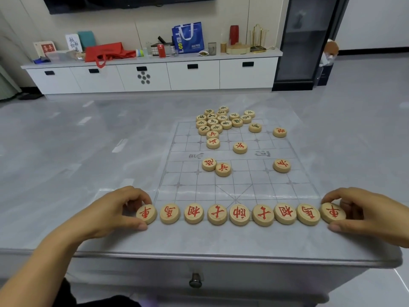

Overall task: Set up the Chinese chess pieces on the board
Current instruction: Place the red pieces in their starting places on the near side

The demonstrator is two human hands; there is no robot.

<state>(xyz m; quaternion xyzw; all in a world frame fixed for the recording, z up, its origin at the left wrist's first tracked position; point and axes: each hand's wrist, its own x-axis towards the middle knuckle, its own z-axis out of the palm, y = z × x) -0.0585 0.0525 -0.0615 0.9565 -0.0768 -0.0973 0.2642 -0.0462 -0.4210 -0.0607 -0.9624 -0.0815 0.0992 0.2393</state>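
A transparent chess board (221,187) lies on the grey table. Along its near edge runs a row of several round wooden pieces with red characters (239,214). My left hand (119,212) grips the leftmost red piece (146,213) between thumb and fingers. My right hand (363,212) grips the rightmost red piece (332,212) the same way. Loose red pieces lie scattered on the board, such as a touching pair (215,166) and a single one at the right (281,165). A cluster of dark-lettered pieces (219,121) sits at the board's far edge.
The table's front edge (199,254) runs just below the row, with a drawer knob (195,281) underneath. A white low cabinet (155,74) with bags, a can and jars stands across the floor. A dark glass cabinet (307,41) is at the right.
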